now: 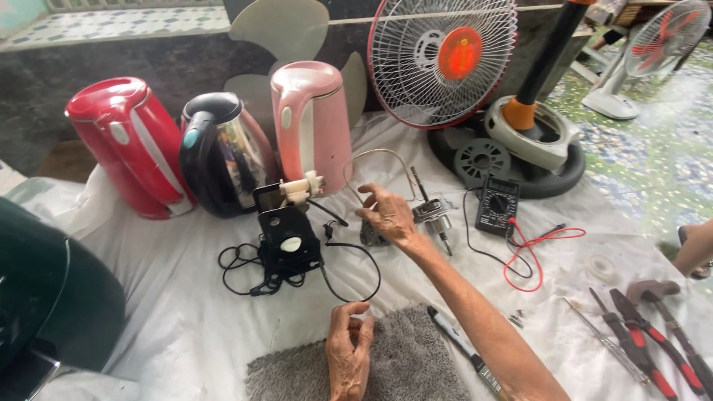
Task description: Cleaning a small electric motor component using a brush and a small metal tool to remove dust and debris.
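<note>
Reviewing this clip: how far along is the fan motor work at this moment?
Done: the fan guard is off and the motor lies out on the white sheet. In hand: the right hand reaches over the motor; the left hand rests on the grey mat. Left: multimeter and pliers lie untouched.

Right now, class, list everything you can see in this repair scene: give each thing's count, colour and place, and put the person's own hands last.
kettles: 3, red, black with clear body, pink; back left in a row
fan grille: 1, white with red hub; back centre
fan base: 1, grey on a black ring, orange and black pole; back right
standing fan: 1, white with red blades; far right on the floor
multimeter: 1, black with red and black leads; right of centre
fan motor: 1, metal; centre
black box with cord: 1; centre left
pliers: 2, red handles; front right
grey mat: 1; front centre
white sheet: 1; under everything
right hand: raised over the motor
left hand: resting on the mat
</note>
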